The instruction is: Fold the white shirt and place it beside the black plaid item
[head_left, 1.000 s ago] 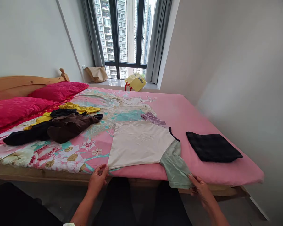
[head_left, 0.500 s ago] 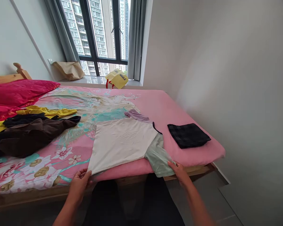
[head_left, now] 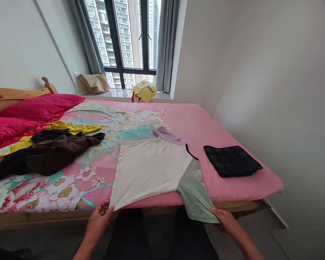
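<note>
A cream T-shirt with a pale green sleeve and a lilac sleeve lies flat on the bed, its hem at the near edge. My left hand pinches the shirt's lower left corner at the bed's edge. My right hand grips the end of the green sleeve, which hangs over the edge. A folded black garment rests to the right of the shirt.
A heap of brown, black and yellow clothes lies on the floral sheet at the left, near two red pillows. A yellow bag and a brown paper bag sit on the window sill. A grey wall runs close along the right.
The view has swung a little back to the left and down. Both hands keep their hold on the shirt's corner and sleeve; the shirt lies much as before.
</note>
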{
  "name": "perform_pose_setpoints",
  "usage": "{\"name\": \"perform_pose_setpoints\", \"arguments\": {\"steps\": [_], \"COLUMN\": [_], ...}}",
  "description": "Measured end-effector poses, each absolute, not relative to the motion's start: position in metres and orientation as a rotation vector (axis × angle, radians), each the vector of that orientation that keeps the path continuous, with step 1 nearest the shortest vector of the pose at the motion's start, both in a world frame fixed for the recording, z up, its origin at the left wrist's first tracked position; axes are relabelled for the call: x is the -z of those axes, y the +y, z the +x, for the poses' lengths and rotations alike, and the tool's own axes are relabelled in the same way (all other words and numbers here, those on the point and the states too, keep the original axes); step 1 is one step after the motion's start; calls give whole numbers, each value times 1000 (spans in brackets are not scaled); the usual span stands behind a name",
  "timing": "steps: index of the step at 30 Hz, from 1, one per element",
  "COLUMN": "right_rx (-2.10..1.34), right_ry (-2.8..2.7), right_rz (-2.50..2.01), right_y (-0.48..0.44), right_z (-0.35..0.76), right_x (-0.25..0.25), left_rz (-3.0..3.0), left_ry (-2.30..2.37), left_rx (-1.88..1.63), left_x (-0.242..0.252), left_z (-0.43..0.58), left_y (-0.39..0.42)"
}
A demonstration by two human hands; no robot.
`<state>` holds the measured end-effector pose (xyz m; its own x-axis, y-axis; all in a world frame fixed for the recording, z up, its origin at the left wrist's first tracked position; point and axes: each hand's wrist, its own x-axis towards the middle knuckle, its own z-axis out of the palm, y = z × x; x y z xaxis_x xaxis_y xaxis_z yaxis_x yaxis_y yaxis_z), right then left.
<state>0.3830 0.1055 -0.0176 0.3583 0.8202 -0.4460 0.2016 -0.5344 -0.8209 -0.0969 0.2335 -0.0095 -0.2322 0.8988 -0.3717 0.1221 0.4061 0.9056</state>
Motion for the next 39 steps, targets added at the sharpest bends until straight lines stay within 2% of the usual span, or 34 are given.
{"name": "perform_pose_setpoints", "arguments": {"steps": [4, 8, 12, 20, 24, 28, 31, 34, 37, 39], "right_rx": [-944, -859, -774, -1202, -1120, -748, -621, -549, -425, -358], "right_ry": [-1159, -1112, -1006, -530, -834, -1229, -1290, -1408, -1578, -1791], "right_rz": [-2163, -2222, -2143, -1560, -1931, -2222, -2117, -1872, -1667, -1681], "right_y": [107, 119, 132, 141, 131, 137, 179, 250, 319, 351], "right_z": [404, 401, 374, 378, 406, 420, 396, 345, 299, 290], "right_x": [10, -4, 7, 6, 6, -13, -47, -70, -60, -38], "left_rz": [881, 817, 804, 908, 1160, 1534, 1828, 2175, 2405, 2477], "left_ry": [1642, 1575, 1594, 1660, 1763, 2024, 1875, 1508, 1263, 1217], "left_rx": [-934, -966, -942, -951, -748, -494, -655, -765, -590, -464], "left_x": [8, -1, -4, -11, -7, -27, -57, -74, -63, -46], "left_z": [-99, -94, -92, -98, -118, -130, -89, 0, 96, 134], "left_y": [235, 240, 241, 243, 239, 245, 273, 316, 355, 372]}}
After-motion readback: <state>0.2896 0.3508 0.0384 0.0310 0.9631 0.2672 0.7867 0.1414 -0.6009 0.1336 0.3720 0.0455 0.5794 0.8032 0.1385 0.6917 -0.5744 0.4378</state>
